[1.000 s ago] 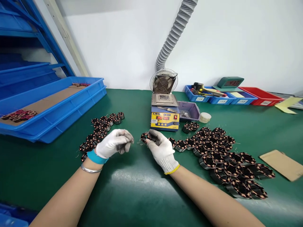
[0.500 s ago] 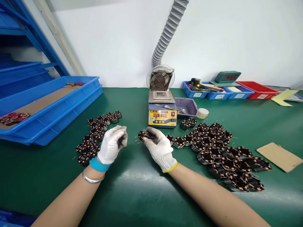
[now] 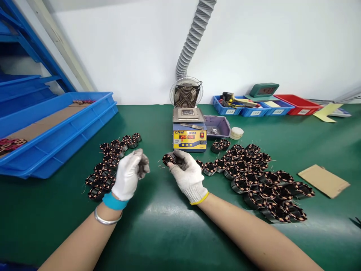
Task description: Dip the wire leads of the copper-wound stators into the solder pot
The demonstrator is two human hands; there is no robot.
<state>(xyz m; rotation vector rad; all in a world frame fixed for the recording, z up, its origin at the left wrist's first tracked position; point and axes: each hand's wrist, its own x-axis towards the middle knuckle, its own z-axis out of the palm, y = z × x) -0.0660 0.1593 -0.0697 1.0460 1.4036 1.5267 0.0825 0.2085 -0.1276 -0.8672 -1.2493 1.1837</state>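
My right hand [image 3: 187,173], in a white glove with a yellow cuff, grips a black ring-shaped coil part [image 3: 168,159] with copper windings and thin wire ends. My left hand [image 3: 131,173], gloved in white with a teal band at the wrist, is raised beside a left cluster of coil parts [image 3: 108,165]; its fingers are curled together, and what they hold, if anything, cannot be made out. A larger group of coil parts [image 3: 254,173] stands on the green table [image 3: 158,233] to the right. Behind my hands sits a blue and yellow heating unit [image 3: 189,139].
A large blue tray [image 3: 84,124] lies at the left. Behind the heating unit are a fan [image 3: 186,96] and a grey duct [image 3: 194,37]. Purple tray [image 3: 222,126], white round container [image 3: 237,133], tool bins [image 3: 228,111] and red bin [image 3: 303,109] stand at the back; cardboard [image 3: 324,180] lies right.
The view has shifted slightly, so most things appear a little further left. The coil part in my right hand has turned somewhat. My left hand's fingers have moved slightly.
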